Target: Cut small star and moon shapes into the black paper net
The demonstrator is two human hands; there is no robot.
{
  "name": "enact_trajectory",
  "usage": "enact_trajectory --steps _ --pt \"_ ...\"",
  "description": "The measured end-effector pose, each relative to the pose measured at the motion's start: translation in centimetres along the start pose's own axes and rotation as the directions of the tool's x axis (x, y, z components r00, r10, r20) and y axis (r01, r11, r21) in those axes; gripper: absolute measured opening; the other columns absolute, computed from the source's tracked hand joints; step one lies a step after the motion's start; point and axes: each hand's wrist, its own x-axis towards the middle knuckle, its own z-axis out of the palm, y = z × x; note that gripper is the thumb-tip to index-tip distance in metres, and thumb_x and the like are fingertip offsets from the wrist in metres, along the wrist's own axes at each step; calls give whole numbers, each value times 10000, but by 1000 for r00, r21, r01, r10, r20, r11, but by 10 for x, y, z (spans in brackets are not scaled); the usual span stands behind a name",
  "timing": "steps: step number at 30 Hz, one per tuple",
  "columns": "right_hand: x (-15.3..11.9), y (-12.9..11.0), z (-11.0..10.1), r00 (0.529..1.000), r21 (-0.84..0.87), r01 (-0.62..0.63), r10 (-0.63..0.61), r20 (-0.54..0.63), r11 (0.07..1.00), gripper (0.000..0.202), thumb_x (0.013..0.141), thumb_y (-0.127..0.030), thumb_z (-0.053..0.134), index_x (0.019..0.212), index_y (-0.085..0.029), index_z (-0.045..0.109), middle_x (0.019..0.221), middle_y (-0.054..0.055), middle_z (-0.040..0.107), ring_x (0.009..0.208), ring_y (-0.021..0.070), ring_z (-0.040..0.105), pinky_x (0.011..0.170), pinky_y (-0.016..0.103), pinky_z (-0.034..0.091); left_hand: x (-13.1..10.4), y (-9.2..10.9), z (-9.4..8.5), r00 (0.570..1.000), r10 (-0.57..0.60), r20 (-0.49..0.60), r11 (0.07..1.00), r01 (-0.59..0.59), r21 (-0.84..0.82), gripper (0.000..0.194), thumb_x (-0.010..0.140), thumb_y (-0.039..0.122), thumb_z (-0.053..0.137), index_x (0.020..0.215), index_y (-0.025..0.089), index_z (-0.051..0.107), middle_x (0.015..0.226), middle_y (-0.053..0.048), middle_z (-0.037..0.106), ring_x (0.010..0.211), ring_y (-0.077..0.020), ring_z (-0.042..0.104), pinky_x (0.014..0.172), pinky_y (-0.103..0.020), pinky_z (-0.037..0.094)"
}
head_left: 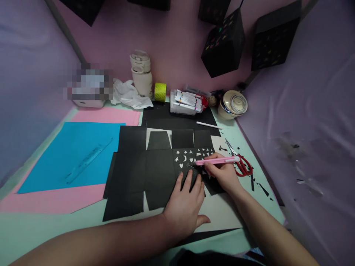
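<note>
A black paper box template (159,168) lies unfolded on a white sheet (222,210). Stars, a crescent moon, hearts and triangles are cut through its right-hand panels. My left hand (184,207) rests flat on the template with its fingers spread, just below the cut shapes. In my right hand (223,173) is a pink craft knife (216,160), held like a pen. Its tip touches the black paper beside a heart, above my left fingertips, where faint outlines show. Whether the blade has gone through the paper there is too small to tell.
Red-handled scissors (243,166) and black scraps lie at the right. A white pencil (208,125), a box of markers (185,102), yellow tape (160,92), a bottle (142,75) and a lidded pot (232,105) stand behind. A ruler (88,160) lies on blue paper (66,147). Black boxes (224,44) hang above.
</note>
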Motion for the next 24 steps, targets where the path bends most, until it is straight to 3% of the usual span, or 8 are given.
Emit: enact_trajectory --steps 2,5,9,14,24 --pt "-5 4 0 994 -132 88 -96 -58 987 138 821 -316 648 771 -200 593 615 -25 595 542 125 533 523 246 416 0 0 1 1000 2 -11 1000 -2 -1 866 828 752 436 1393 99 500 1511 -159 408 1406 -423 286 1112 -600 277" --pt "-7 6 -2 975 -251 194 -215 -56 948 120 815 -267 626 720 -207 584 651 -14 611 599 138 567 566 254 449 1 -1 2 1000 4 -19 1000 -4 1 870 816 755 457 1387 99 507 1507 -162 414 1401 -423 294 1110 -597 276" --pt "-3 5 -4 985 -193 170 -173 1 966 91 845 -276 602 817 -207 655 706 1 660 611 143 602 567 254 482 1 -1 4 1000 4 -24 1000 -4 3 866 803 761 473 1370 108 525 1500 -159 425 1393 -423 309 1106 -597 274" --pt "-3 6 -7 992 -184 126 -124 25 975 108 793 -271 695 878 -208 671 784 14 699 662 148 643 605 251 512 0 -1 5 999 13 -39 1000 -14 -5 864 809 758 466 1368 101 525 1493 -162 434 1387 -430 311 1103 -601 265" --pt "-6 3 1 941 -217 338 -326 89 916 42 792 -189 638 753 -205 638 671 12 684 590 139 640 539 239 502 1 -4 3 999 26 -48 1000 -26 -1 873 815 754 457 1363 78 520 1481 -184 440 1386 -427 305 1101 -595 259"
